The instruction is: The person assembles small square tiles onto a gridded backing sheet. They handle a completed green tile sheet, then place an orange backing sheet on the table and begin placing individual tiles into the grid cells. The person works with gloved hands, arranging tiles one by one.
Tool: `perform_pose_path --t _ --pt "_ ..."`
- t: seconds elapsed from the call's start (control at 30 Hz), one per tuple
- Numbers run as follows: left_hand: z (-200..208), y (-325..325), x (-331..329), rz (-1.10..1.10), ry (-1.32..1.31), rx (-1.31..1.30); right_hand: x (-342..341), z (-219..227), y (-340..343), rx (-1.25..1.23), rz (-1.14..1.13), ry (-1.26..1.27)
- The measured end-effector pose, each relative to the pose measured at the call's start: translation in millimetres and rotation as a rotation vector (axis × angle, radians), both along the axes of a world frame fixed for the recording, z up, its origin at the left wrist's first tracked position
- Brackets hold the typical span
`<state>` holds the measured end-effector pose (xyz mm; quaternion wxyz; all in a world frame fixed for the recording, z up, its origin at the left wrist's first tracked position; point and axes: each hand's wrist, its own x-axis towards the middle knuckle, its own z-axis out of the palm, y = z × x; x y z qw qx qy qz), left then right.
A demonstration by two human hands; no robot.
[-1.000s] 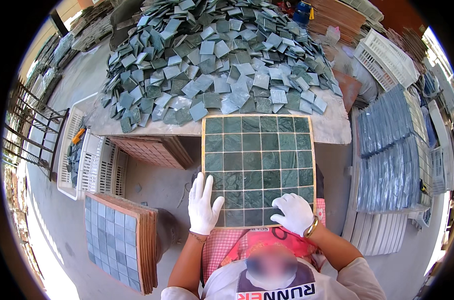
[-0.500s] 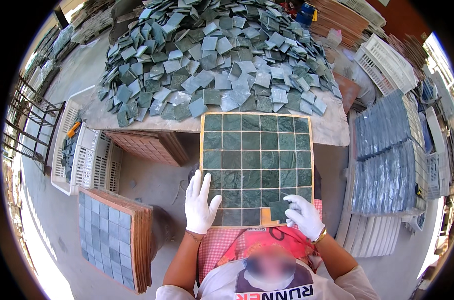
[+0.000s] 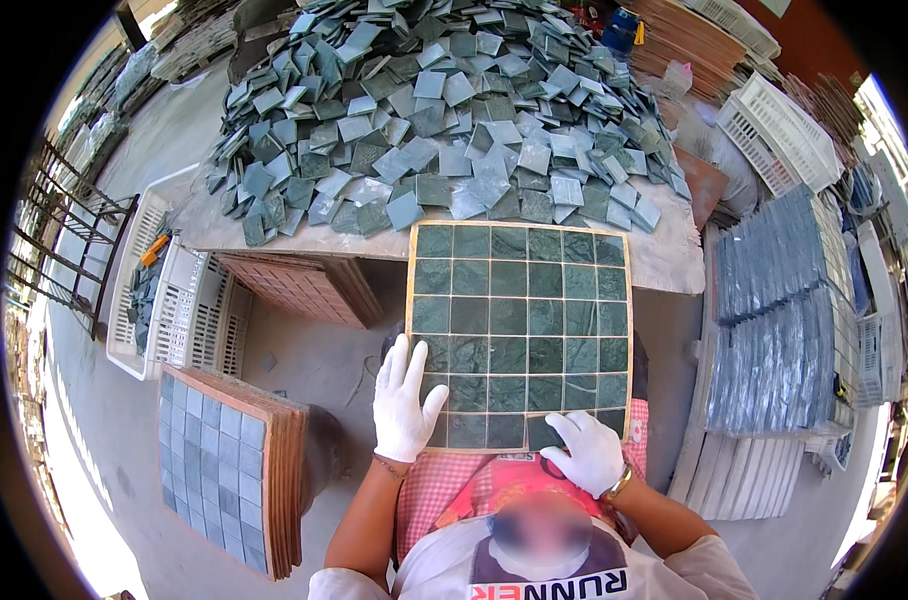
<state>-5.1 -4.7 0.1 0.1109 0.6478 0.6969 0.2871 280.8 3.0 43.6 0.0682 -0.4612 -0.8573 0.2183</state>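
Note:
A square framed board [image 3: 411, 290] lies in front of me, its lower edge by my lap, with rows of dark green stone tiles in its grid. My left hand [image 3: 404, 405], in a white glove, rests on the board's lower left edge with fingers stretched and thumb apart. At the bottom row, my white-gloved right hand [image 3: 587, 455] has its bent fingers on a green stone tile [image 3: 542, 433]. That tile sits at the spot right of the other bottom-row tiles. The hand hides its right part and the slot beside it.
Loose stone tiles [image 3: 454, 130] are heaped on the table [image 3: 664, 260] beyond the board. Left stand a stack of tiled boards [image 3: 214, 460] and white crates [image 3: 174, 310]. Stacked tile sheets [image 3: 774, 320] and another white crate [image 3: 779, 130] are at the right.
My right hand has moved left and slightly down, bringing the held tile over the uncovered yellowish spot in the bottom row. My left hand keeps its place on the board's edge.

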Motion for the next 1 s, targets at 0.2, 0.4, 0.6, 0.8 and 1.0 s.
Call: perform_pose_path --t 0.2,0.4,0.6,0.8,1.0 --pt "-0.5 -0.2 0.2 0.008 0.001 -0.007 -5.1 -8.3 -8.6 0.063 -0.045 0.054" --pt "-0.2 2.3 -0.4 0.000 0.006 0.001 -7.9 -9.9 -8.9 -0.012 -0.112 0.024" --pt "4.1 0.1 -0.1 -0.012 0.002 -0.023 -7.5 4.5 5.9 0.057 0.015 0.009" --pt "2.6 0.6 -0.2 -0.019 0.007 -0.019 -16.7 1.7 5.5 0.141 0.123 -0.047" --pt "15.8 -11.2 14.7 0.020 0.220 -0.052 -12.5 4.6 15.1 -0.013 0.123 -0.053"
